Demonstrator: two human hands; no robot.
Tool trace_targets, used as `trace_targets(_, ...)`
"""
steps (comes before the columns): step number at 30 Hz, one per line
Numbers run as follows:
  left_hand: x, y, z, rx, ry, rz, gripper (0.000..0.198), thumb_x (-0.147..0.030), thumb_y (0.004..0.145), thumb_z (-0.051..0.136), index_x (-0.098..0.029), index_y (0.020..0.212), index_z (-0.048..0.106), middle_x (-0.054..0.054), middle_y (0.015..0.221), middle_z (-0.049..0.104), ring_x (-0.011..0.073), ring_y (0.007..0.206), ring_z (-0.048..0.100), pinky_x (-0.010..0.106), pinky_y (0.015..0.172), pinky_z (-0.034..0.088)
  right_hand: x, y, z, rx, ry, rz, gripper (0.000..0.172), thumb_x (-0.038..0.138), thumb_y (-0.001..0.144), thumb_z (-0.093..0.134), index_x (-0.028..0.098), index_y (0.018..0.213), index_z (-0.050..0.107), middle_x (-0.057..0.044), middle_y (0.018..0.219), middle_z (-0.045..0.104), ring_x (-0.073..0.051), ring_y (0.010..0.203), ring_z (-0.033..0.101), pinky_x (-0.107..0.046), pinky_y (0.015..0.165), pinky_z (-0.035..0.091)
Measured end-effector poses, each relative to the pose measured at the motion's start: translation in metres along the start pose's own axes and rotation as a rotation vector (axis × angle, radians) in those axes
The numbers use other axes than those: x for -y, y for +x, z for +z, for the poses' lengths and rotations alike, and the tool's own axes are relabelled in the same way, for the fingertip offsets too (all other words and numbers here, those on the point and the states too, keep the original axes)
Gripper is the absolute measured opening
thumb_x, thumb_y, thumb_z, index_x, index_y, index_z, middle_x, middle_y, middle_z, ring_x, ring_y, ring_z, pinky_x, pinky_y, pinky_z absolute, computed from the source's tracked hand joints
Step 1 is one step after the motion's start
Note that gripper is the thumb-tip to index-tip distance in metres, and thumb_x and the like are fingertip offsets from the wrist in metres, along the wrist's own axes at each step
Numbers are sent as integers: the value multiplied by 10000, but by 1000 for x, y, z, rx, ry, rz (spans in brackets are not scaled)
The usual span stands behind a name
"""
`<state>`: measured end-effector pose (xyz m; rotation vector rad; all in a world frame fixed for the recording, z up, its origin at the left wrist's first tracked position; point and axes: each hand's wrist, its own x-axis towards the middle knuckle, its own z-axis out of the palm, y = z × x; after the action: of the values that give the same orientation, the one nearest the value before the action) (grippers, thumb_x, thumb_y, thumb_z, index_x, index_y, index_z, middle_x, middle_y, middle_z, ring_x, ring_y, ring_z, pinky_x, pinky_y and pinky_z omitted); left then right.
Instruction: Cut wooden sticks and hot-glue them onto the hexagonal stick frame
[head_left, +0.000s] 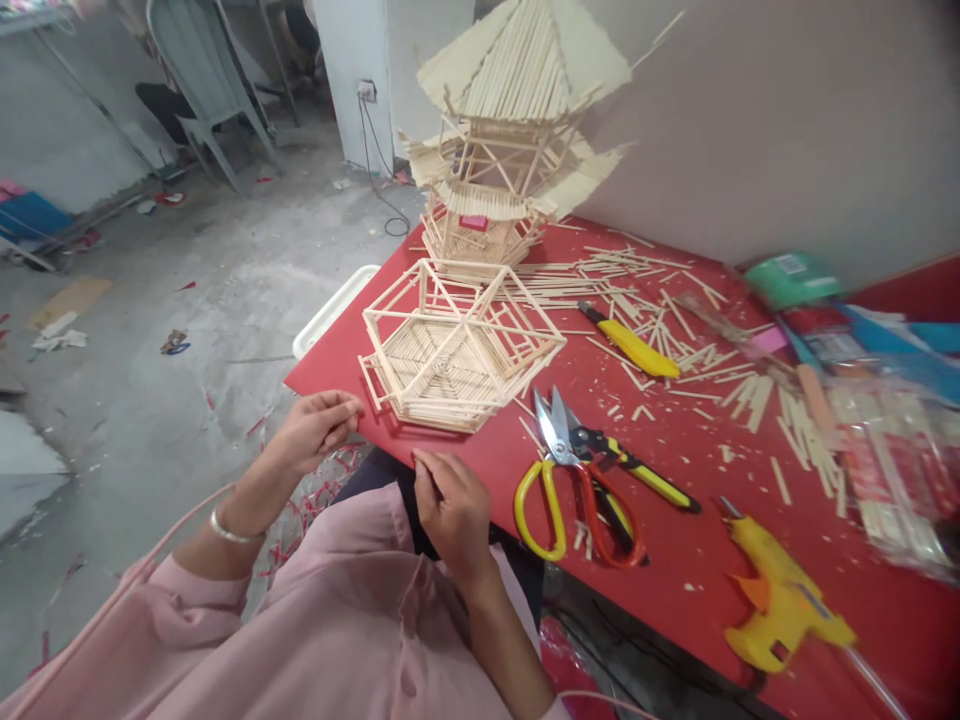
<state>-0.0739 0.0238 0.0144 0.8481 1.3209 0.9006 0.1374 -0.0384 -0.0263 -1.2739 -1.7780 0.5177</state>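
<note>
A six-sided frame of thin wooden sticks (450,365) rests near the left corner of the red table (690,540), its floor made of sticks in a web pattern. Just off its lower left corner is my left hand (321,428), thumb and fingers pinched together; whatever they hold is too small to name. My right hand (452,508) is at the table's front edge below the frame, fingers curled and pressed together, and any held thing is hidden. Behind the frame stands a tiered stick tower (517,150) with slanted roofs.
Scissors (556,435) and yellow-black pliers (645,475) lie right of the frame. A yellow cutter (637,348) is among loose sticks (615,270). The glue gun (784,595) sits at the front right, near plastic packets (885,460). A chair (202,75) stands at the back left.
</note>
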Motion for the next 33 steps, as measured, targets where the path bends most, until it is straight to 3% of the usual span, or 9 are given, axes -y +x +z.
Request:
trace_targets(2,9,-18,-6,-18,262,45,211,-330,765,644,-152,664,591,-38,471,519,41,339,357,175,361,275,0,0,0,-7,5,12,266,151,915,479,183,1048,707,-83,914,733,-179,851,675,-314,815,549)
trace_targets(6,16,-51,-5,191,715,190,195,-188,806,553,-171,630,636,-26,524,578,79,448,505,187,460,378,10,3,5,61,42,-36,371,138,896,471,199,1221,639,-99,1093,712,-197,1019,663,-338,919,531)
trace_targets(10,5,-65,4,342,686,402,233,-230,852,572,-194,679,724,10,589,655,109,522,559,211,523,428,29,2,14,332,187,-166,495,176,926,428,164,1420,455,-119,1213,675,-203,1107,642,-336,930,532)
trace_targets(14,-3,-59,-5,-2,739,489,213,-389,766,719,-214,646,744,17,574,662,121,497,532,232,498,400,37,-4,15,322,197,-41,234,266,964,498,208,1028,715,-39,841,754,-149,740,696,-255,745,547)
trace_targets(18,7,-50,-19,-308,1061,523,422,-489,704,758,-204,433,608,18,516,567,136,539,515,243,481,292,35,-8,5,166,129,32,213,248,953,517,201,989,721,-61,923,752,-161,853,700,-277,823,546)
trace_targets(22,26,-47,-23,-285,1128,537,214,-351,865,604,-252,764,765,29,679,691,164,602,586,251,522,324,29,-10,-1,105,23,33,223,226,945,519,201,1041,718,-76,991,745,-172,920,695,-307,874,551)
trace_targets(25,36,-45,-20,-344,1127,571,264,-239,886,523,-264,1033,741,24,723,719,171,602,601,252,551,360,28,-13,-4,125,-31,20,226,232,944,520,212,1032,727,-73,974,748,-168,906,698,-304,861,557)
trace_targets(30,37,-38,-4,-232,993,756,224,-215,883,497,-218,937,714,74,906,693,200,827,630,285,744,461,34,-15,-12,120,-83,18,232,230,951,509,211,1040,722,-70,988,746,-165,917,690,-301,867,548)
trace_targets(33,37,-38,13,-183,870,781,198,-250,902,496,-205,864,686,58,827,653,168,755,599,263,706,451,33,-13,-21,59,-144,22,226,237,955,510,209,1051,712,-63,990,744,-162,914,683,-291,861,535)
